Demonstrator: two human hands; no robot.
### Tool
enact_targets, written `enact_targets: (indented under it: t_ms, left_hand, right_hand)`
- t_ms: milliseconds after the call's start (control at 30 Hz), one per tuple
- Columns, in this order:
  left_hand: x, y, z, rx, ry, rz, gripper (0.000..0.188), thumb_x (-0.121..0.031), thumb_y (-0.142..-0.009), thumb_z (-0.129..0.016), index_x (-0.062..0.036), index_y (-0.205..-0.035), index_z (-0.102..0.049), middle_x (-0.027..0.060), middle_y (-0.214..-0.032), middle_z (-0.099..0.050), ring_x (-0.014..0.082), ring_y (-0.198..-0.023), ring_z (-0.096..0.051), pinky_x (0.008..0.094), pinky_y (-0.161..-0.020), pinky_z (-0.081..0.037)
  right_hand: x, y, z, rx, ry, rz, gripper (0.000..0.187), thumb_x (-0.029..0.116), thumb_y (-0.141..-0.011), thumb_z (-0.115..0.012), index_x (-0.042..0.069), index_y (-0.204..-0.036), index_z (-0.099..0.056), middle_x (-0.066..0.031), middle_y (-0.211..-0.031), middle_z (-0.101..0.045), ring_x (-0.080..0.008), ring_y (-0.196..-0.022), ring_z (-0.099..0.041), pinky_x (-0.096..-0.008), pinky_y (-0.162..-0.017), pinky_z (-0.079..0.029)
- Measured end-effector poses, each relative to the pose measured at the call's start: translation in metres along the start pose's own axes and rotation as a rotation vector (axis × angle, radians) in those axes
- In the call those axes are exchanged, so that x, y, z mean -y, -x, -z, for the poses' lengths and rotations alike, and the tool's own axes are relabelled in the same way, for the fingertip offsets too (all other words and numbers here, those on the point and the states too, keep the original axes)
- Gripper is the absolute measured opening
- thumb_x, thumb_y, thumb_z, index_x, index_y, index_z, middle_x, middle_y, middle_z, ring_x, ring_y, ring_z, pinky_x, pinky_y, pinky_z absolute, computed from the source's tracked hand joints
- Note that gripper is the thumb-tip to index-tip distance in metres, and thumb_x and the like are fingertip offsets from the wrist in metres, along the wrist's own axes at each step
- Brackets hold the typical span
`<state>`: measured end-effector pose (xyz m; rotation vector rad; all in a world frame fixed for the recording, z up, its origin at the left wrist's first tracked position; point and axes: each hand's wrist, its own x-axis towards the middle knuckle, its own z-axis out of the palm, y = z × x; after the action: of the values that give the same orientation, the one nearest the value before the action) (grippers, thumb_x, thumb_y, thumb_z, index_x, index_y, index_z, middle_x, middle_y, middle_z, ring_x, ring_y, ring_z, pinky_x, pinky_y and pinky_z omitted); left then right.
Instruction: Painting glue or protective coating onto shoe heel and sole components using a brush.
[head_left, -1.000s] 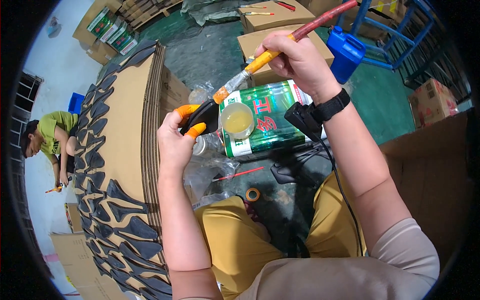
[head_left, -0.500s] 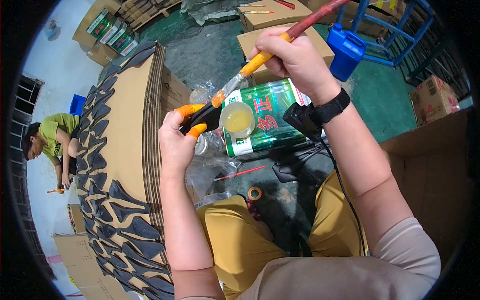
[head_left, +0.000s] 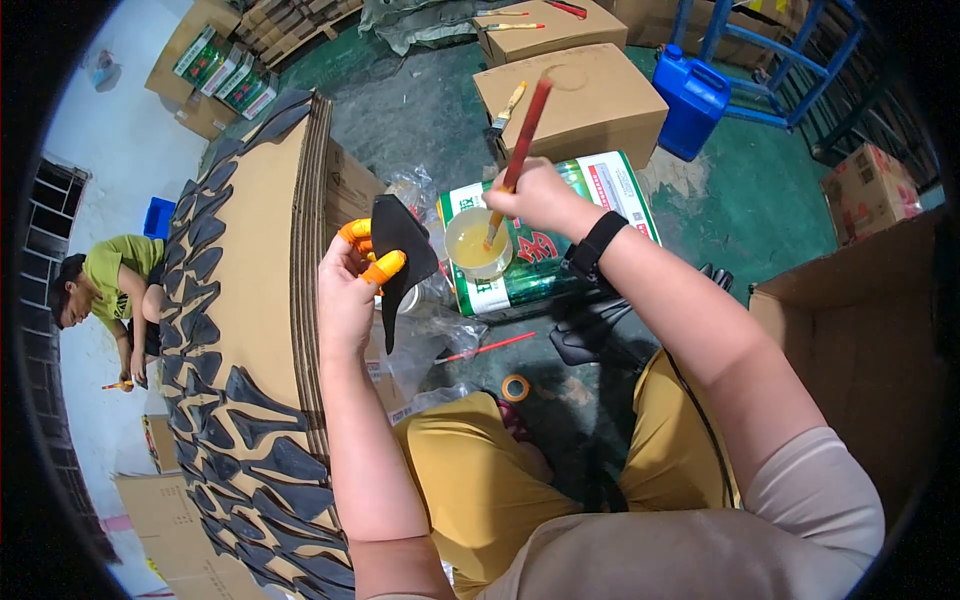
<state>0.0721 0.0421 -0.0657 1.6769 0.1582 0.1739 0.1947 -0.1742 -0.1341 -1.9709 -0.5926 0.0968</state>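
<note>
A black, curved flat piece with a long pointed tail (head_left: pixel 405 250) is pinched in my left hand (head_left: pixel 350 290), whose thumb and a finger wear orange finger cots. My right hand (head_left: pixel 545 200) is closed round a paintbrush (head_left: pixel 528 140) with a red and yellow handle. The brush points down, its tip in a round translucent cup (head_left: pixel 482 245) of yellowish liquid. That cup stands on a green and white metal can (head_left: pixel 560 270) lying on its side. Left of my left hand, many similar black pieces (head_left: pixel 265 400) lie in rows on stacked cardboard (head_left: pixel 260 240).
Cardboard boxes (head_left: pixel 570 100) stand ahead, with another brush (head_left: pixel 510 105) on one. A blue jug (head_left: pixel 690 100) is beside them. An open carton (head_left: pixel 850 330) is at my right. Orange tape (head_left: pixel 515 388) lies on the floor. A person in a green shirt (head_left: pixel 120 270) crouches at far left.
The brush has moved from the black piece down into the cup, its handle now more upright. My left hand has turned the piece so its broad face and tail show.
</note>
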Motion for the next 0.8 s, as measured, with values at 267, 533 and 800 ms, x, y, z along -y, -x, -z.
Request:
enact_targets:
  t_ms: [267,533,800]
  left_hand:
    - [0.01,-0.006,0.01,0.024,0.126,0.087,0.042,0.008,-0.072,-0.062,-0.0019,-0.112,-0.053,0.004,-0.101,-0.06,0.0117,-0.094,-0.056,0.0238,-0.085,-0.045]
    - [0.008,-0.007,-0.007,0.116,0.273,0.079,0.044,0.007,-0.072,-0.062,-0.0025,-0.114,-0.052,0.0042,-0.102,-0.06,0.0123,-0.096,-0.057,0.0245,-0.087,-0.044]
    - [0.005,-0.008,-0.018,0.178,0.288,0.049,0.046,0.003,-0.076,-0.058,-0.0026,-0.12,-0.048,0.0024,-0.106,-0.058,0.0099,-0.094,-0.057,0.0208,-0.081,-0.044]
  right_hand:
    - [0.018,-0.014,0.022,-0.129,-0.124,0.025,0.023,0.024,-0.078,-0.06,0.002,-0.073,-0.064,-0.004,-0.062,-0.059,-0.0116,-0.057,-0.056,-0.0266,-0.054,-0.044]
    - [0.083,0.004,0.074,-0.175,-0.738,0.083,0.024,0.022,-0.085,-0.054,0.002,-0.078,-0.064,0.0008,-0.064,-0.057,-0.0011,-0.051,-0.047,-0.0144,-0.043,-0.033]
    - [0.086,0.011,0.068,-0.142,-0.719,0.171,0.021,0.021,-0.087,-0.056,0.003,-0.081,-0.063,0.0004,-0.065,-0.058,-0.0024,-0.051,-0.048,-0.0156,-0.044,-0.035]
